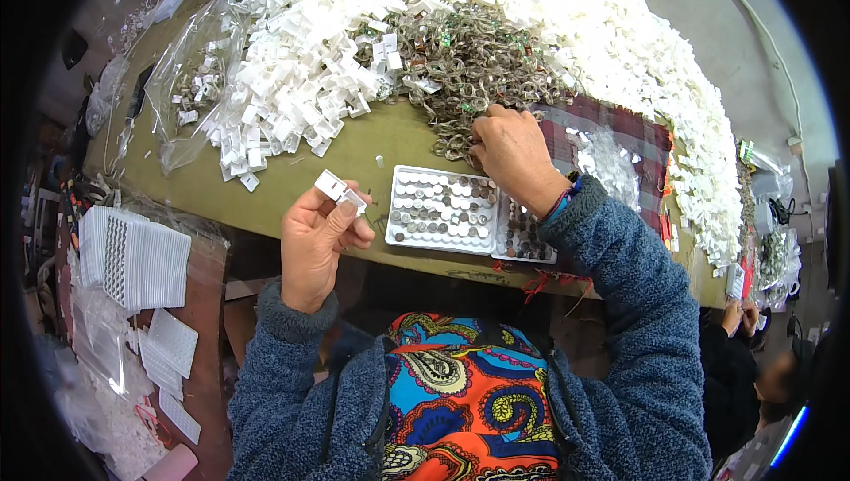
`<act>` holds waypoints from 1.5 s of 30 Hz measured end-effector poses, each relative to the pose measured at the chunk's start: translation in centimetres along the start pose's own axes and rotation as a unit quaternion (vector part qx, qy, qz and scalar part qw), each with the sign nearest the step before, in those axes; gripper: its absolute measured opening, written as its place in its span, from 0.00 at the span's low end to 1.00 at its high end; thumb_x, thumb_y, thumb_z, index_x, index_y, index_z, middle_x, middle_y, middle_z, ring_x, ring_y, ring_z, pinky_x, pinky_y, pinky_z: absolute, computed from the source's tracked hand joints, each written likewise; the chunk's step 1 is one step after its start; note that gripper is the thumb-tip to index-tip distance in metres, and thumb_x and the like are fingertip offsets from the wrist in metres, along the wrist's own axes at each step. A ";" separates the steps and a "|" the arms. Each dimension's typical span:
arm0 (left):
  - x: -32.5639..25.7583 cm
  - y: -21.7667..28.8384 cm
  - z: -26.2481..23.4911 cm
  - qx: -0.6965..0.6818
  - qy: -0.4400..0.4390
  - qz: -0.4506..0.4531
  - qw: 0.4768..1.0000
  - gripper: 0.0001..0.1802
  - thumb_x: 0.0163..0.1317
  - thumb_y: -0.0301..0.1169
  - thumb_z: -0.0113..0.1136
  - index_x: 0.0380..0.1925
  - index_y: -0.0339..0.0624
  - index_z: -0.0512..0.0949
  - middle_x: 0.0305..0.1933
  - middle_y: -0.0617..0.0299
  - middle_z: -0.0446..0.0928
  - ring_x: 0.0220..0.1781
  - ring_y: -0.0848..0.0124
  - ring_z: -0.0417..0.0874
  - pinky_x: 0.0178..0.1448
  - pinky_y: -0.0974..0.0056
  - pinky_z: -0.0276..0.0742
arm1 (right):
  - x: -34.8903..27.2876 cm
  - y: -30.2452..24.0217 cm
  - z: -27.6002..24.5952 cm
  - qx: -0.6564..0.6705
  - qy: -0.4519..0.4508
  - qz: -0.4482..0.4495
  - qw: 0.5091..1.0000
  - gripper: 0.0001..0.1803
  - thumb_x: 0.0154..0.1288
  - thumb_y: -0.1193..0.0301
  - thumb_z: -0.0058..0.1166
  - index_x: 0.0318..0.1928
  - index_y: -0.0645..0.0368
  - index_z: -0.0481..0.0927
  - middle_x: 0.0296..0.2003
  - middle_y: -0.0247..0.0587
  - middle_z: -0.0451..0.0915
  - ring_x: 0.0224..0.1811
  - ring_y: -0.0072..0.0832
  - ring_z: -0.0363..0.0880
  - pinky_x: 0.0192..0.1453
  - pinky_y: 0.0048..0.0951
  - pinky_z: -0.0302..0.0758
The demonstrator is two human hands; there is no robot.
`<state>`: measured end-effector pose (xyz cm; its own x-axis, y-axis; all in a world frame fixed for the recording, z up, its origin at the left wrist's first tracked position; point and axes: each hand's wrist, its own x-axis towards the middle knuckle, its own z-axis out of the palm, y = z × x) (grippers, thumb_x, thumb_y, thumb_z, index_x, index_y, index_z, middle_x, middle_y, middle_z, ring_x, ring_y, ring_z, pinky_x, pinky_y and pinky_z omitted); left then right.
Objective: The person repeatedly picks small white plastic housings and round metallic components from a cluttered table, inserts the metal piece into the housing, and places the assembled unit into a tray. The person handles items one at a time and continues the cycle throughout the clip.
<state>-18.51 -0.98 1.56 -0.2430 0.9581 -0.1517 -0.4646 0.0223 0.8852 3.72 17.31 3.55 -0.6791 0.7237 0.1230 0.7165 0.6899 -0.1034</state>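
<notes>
My left hand pinches a small white plastic case between thumb and fingers, above the near edge of the table; the case seems to stand open in two halves. My right hand reaches to the near edge of a heap of small greyish looped parts with bits of green and red among them. Its fingers are bent together and pressed into the heap; what they grip is hidden. Between my hands lies a white tray with rows of small silver discs that look like button cells. A second tray of discs adjoins it, partly under my right forearm.
A broad pile of white plastic cases curves around the back and right of the green table. A plaid cloth bears clear plastic bits. Stacked white trays stand at left. Another person's hands work at far right.
</notes>
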 end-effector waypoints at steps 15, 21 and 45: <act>4.3 2.2 3.7 0.082 -0.072 0.009 0.994 0.16 0.69 0.32 0.63 0.51 0.34 0.77 0.43 0.58 0.84 0.33 0.77 0.83 0.34 0.74 0.80 | 0.3 2.3 -2.3 0.111 0.060 0.006 0.992 0.11 0.56 0.74 0.60 0.39 0.66 0.79 0.34 0.54 0.82 0.38 0.51 0.81 0.44 0.46 0.78; 7.2 2.6 7.8 0.119 -0.123 0.010 0.985 0.14 0.69 0.33 0.63 0.49 0.36 0.79 0.44 0.61 0.83 0.35 0.75 0.85 0.35 0.73 0.81 | -0.3 2.6 -4.1 0.276 0.074 0.059 0.957 0.12 0.58 0.77 0.55 0.41 0.69 0.81 0.35 0.55 0.82 0.38 0.47 0.83 0.46 0.41 0.79; 11.4 1.4 18.1 0.209 -0.215 0.158 0.941 0.08 0.68 0.21 0.57 0.45 0.30 0.78 0.39 0.60 0.83 0.40 0.76 0.84 0.44 0.70 0.83 | -1.2 5.2 -5.9 0.717 0.209 0.130 0.652 0.09 0.64 0.79 0.61 0.44 0.72 0.81 0.33 0.39 0.84 0.30 0.19 0.80 0.35 0.20 0.78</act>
<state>-6.50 15.17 9.02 0.0950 0.9607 0.2610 -0.0285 -0.2594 0.9653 9.22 19.94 8.66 -0.2471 0.9582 0.1440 -0.2907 0.0685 -0.9544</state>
